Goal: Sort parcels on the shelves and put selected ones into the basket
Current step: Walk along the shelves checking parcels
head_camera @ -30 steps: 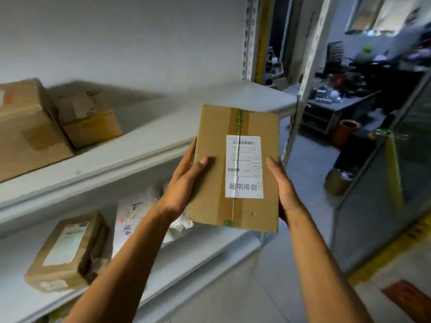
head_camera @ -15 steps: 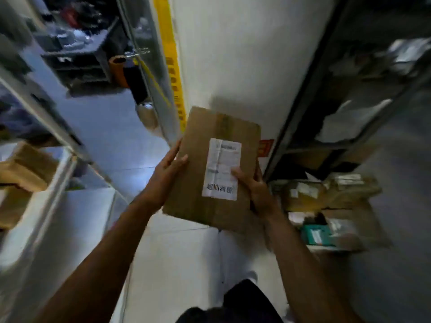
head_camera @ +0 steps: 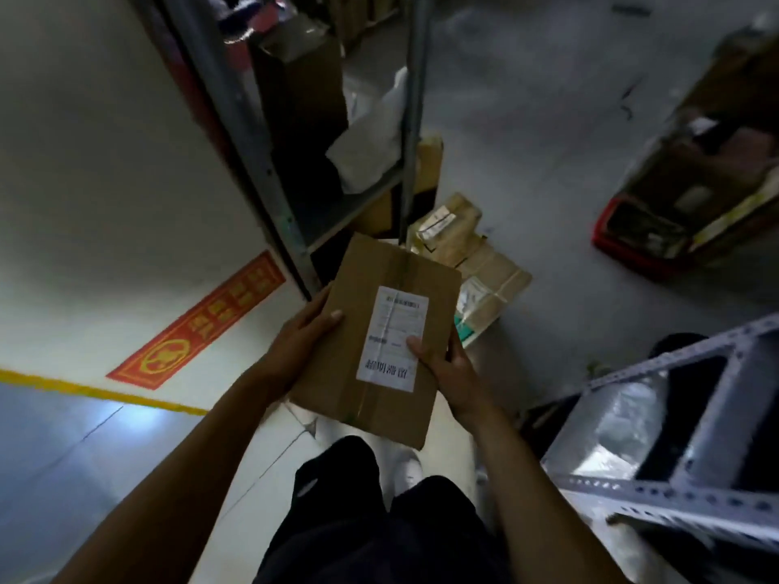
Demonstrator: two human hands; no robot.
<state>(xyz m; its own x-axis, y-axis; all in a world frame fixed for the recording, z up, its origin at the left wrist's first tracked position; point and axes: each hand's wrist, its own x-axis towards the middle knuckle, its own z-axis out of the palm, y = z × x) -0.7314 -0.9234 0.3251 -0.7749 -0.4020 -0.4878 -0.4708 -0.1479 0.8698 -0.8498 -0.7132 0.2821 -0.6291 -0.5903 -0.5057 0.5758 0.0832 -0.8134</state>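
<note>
Cardboard parcel [head_camera: 375, 339], flat and taped, is up in front of the body in both hands, label [head_camera: 393, 339] facing up. The left hand [head_camera: 301, 343] has its grip curled round the left edge, thumb on top; the right hand [head_camera: 447, 364] clamps the right edge, thumb pressing the label. Beyond it, more parcels [head_camera: 468, 255] lie on the floor [head_camera: 527, 120] beside a metal shelf [head_camera: 295, 170] (a red basket [head_camera: 632, 242] sits well apart, far right).

Parcel [head_camera: 375, 339] btwn your hands, shelf rack [head_camera: 269, 162] ahead-left (parcels on floor [head_camera: 472, 255] beyond), basket [head_camera: 632, 238] far right.
</note>
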